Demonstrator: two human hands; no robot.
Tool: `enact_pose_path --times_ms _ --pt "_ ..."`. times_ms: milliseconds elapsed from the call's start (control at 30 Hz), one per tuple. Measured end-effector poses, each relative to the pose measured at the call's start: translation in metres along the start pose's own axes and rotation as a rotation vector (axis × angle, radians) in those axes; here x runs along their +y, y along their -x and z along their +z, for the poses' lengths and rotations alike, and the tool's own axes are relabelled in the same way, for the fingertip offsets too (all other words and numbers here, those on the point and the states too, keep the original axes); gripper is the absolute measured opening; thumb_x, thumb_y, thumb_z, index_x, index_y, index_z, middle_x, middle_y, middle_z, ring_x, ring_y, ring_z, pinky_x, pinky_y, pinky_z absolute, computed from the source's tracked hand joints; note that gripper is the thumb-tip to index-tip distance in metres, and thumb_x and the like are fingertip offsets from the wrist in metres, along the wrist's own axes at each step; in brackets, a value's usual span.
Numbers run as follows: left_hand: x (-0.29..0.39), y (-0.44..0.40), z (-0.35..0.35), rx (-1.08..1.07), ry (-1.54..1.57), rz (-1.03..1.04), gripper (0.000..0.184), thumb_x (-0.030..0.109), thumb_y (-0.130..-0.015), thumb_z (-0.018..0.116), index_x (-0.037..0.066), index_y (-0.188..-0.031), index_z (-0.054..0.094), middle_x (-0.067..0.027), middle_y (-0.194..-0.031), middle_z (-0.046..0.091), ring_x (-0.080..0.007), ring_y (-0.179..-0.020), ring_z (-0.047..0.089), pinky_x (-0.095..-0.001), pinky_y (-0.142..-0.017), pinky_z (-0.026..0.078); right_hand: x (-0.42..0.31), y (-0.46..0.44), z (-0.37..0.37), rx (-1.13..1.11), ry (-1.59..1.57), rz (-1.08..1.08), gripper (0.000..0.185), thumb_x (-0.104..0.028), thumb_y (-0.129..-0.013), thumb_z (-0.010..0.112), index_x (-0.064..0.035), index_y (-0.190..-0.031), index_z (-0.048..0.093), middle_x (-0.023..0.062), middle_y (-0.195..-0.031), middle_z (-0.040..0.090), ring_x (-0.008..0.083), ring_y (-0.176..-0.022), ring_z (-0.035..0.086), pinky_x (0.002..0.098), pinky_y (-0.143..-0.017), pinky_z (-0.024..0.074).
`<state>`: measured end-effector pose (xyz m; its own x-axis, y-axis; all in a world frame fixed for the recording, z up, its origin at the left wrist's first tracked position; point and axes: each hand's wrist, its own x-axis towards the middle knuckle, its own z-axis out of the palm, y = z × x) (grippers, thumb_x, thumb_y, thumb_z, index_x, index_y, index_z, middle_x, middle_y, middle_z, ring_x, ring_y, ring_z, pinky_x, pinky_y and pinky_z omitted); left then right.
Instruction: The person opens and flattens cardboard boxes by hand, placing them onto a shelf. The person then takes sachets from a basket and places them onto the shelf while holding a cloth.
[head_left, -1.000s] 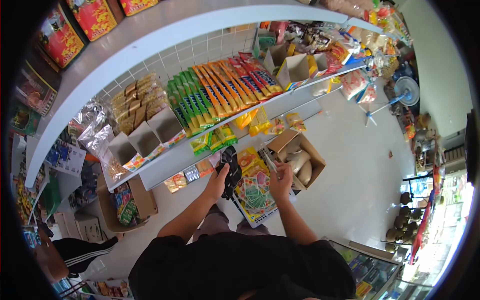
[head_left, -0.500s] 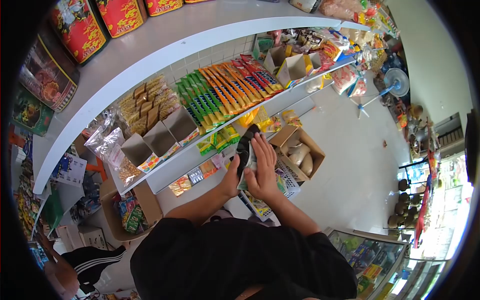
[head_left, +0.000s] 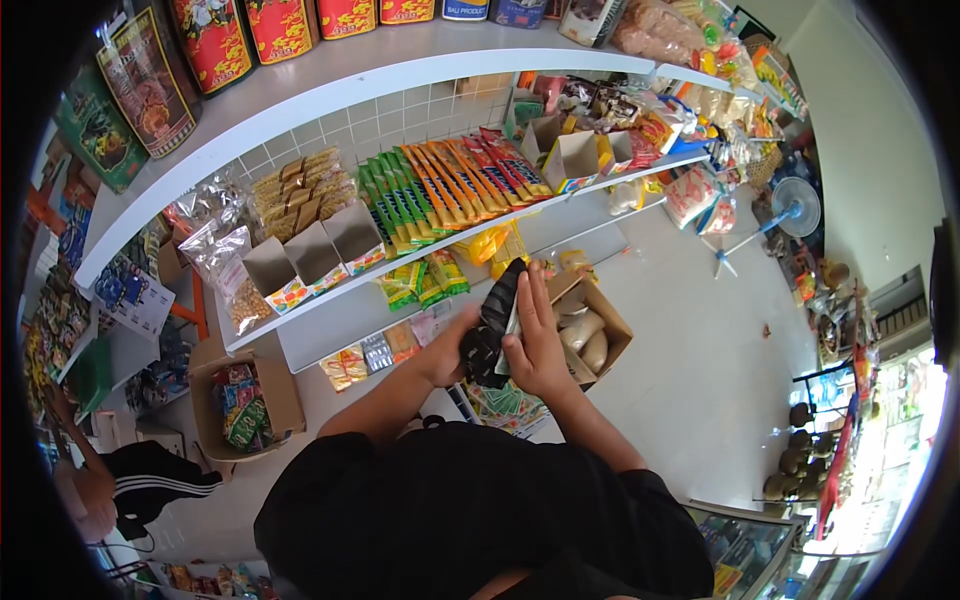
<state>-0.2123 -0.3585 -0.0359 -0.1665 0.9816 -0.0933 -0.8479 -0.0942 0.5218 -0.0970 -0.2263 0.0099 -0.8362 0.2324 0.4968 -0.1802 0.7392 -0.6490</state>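
Observation:
My left hand (head_left: 446, 350) is wrapped round a black, shiny bundle (head_left: 492, 326) whose exact nature I cannot make out. Against the bundle's right side lies my right hand (head_left: 537, 345), its fingers long and pointing up the frame. A thin pale edge (head_left: 513, 332) shows between the palm and the black bundle. Below both hands, a basket of colourful packets (head_left: 505, 404) is partly hidden by them. The cardboard box of filled bags (head_left: 603, 330) stands just right of my right hand.
A shelf (head_left: 385, 266) holds green, orange and red packets (head_left: 440, 185) and small boxes. An upper shelf (head_left: 370, 72) carries tins. A cardboard box (head_left: 285, 400) stands on the floor at left, near another person (head_left: 150, 475). A fan (head_left: 795, 207) stands at right.
My right hand has moved from over the basket to the black bundle and rests flat against it. The bundle is raised slightly, and the view has shifted, showing more of the upper shelf.

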Motion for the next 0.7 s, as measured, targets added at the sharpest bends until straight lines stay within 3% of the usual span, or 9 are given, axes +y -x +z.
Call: enact_pose_path --times_ms 67,133,200,267,333,400,433,600,700 --pt "-0.003 -0.004 0.014 0.169 -0.239 -0.066 0.064 0.04 -0.091 0.059 0.008 -0.144 0.039 -0.0092 -0.126 0.059 -0.0213 -0.113 0.06 -0.0357 -0.096 0.048 -0.001 0.007 -0.012 -0.025 0.405 -0.033 0.07 -0.032 -0.093 0.048 0.0022 -0.15 0.025 0.0264 -0.156 0.019 0.0443 -0.145 0.017 0.0484 -0.115 0.0169" --pt "-0.003 -0.002 0.03 0.011 -0.365 -0.103 0.069 0.013 -0.083 0.053 0.006 -0.148 0.029 -0.0057 -0.129 0.051 -0.0148 -0.115 0.053 -0.0318 -0.1 0.041 0.008 0.014 -0.021 -0.009 0.317 -0.062 0.07 -0.032 -0.093 0.049 0.0023 -0.15 0.025 0.0268 -0.156 0.019 0.0445 -0.144 0.018 0.0487 -0.115 0.0175" --pt "-0.007 -0.008 0.031 -0.113 -0.537 -0.143 0.078 0.013 -0.079 0.052 0.005 -0.151 0.023 -0.0074 -0.141 0.04 -0.0164 -0.128 0.043 -0.0306 -0.105 0.036 0.014 0.015 -0.03 0.009 0.233 -0.093 0.07 -0.032 -0.093 0.049 0.0023 -0.15 0.025 0.0272 -0.156 0.018 0.0447 -0.144 0.018 0.049 -0.114 0.0181" --pt "-0.02 -0.007 0.032 -0.211 -0.589 0.073 0.089 0.013 -0.075 0.051 0.005 -0.154 0.013 -0.0089 -0.15 0.031 -0.0191 -0.135 0.036 -0.0307 -0.108 0.032 0.015 0.017 -0.034 0.048 0.036 -0.048 0.068 -0.029 -0.094 0.048 0.0019 -0.15 0.025 0.0274 -0.156 0.017 0.0445 -0.145 0.016 0.0491 -0.115 0.0164" --pt "-0.034 -0.011 0.032 -0.164 -0.574 0.174 0.092 0.02 -0.079 0.056 0.007 -0.155 0.006 -0.0084 -0.154 0.025 -0.0193 -0.139 0.032 -0.0315 -0.111 0.029 0.004 0.014 -0.036 0.035 -0.016 -0.02 0.067 -0.028 -0.094 0.047 0.0019 -0.15 0.025 0.0276 -0.156 0.016 0.0449 -0.145 0.014 0.0493 -0.116 0.0151" --pt "-0.044 -0.017 0.037 -0.077 -0.314 0.356 0.073 0.036 -0.096 0.05 0.011 -0.154 0.013 -0.0086 -0.148 0.038 -0.0186 -0.129 0.047 -0.036 -0.106 0.04 0.0 0.014 -0.035 0.022 -0.071 0.007 0.065 -0.026 -0.094 0.046 0.0019 -0.15 0.026 0.0277 -0.157 0.015 0.0453 -0.145 0.013 0.0494 -0.116 0.0139" --pt "-0.045 -0.018 0.04 0.014 -0.324 0.365 0.068 0.05 -0.102 0.035 0.012 -0.154 0.015 -0.0083 -0.149 0.037 -0.0193 -0.129 0.047 -0.0387 -0.108 0.039 0.0 0.016 -0.033 -0.039 -0.064 -0.032 0.064 -0.025 -0.095 0.045 0.0019 -0.149 0.026 0.0277 -0.157 0.015 0.0459 -0.145 0.012 0.05 -0.116 0.0128" --pt "-0.074 -0.035 0.028 0.111 -0.191 0.435 0.063 0.048 -0.105 0.021 0.006 -0.151 0.021 -0.0087 -0.147 0.038 -0.017 -0.132 0.041 -0.0327 -0.11 0.033 0.003 0.017 -0.018 0.028 -0.118 -0.131 0.064 -0.036 -0.098 0.037 0.0037 -0.148 0.029 0.0278 -0.156 0.017 0.0463 -0.145 0.014 0.0521 -0.116 0.0119" --pt "-0.083 -0.029 0.022 0.129 -0.612 0.492 0.063 0.044 -0.105 0.022 0.0 -0.15 0.02 -0.0128 -0.153 0.028 -0.0218 -0.142 0.026 -0.0352 -0.116 0.019 0.014 0.007 -0.016 0.092 -0.143 -0.151 0.066 -0.041 -0.098 0.035 0.0048 -0.146 0.032 0.0282 -0.154 0.023 0.046 -0.144 0.018 0.0508 -0.116 0.0127"
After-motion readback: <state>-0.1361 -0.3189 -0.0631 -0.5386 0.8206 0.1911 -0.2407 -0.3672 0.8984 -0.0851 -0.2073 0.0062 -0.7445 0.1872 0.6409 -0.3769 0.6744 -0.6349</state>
